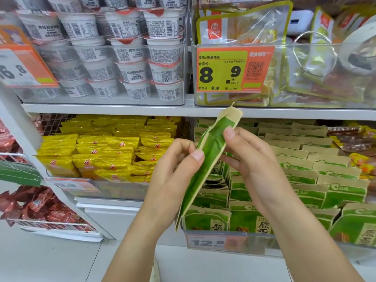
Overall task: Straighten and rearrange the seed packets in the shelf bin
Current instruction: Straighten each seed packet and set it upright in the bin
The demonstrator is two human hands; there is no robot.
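A person's 2 hands hold a single green and tan seed packet (211, 157) upright and edge-on at the center of the frame, in front of a stocked shop shelf. The left hand (175, 169) pinches the packet's left edge between thumb and curled fingers about midway up. The right hand (250, 157) grips the right edge a little higher, thumb on the near face and fingers curled behind. The packet's top reaches the edge of the white shelf board (122, 108) above, and its bottom corner hangs just in front of the left end of the clear shelf bin (262, 244) at lower right.

That bin is filled with rows of matching green packets (317, 180) standing in ranks that run back toward the rear of the shelf; those nearest the front lean at slightly different angles. A price tag reading 12.8 (215, 242) is clipped to the bin's front lip.

To the left on the same shelf level, a bin of yellow snack packets (105, 151) lies in loose piles. On the shelf above, at upper left, white cups (130, 64) with printed labels are stacked in a clear bin, and at upper right an orange and green price sign reading 8.9 (234, 70) fronts a bin of clear bags with yellow trim. Red packets (40, 208) fill a wire rack at the lower left of the frame.
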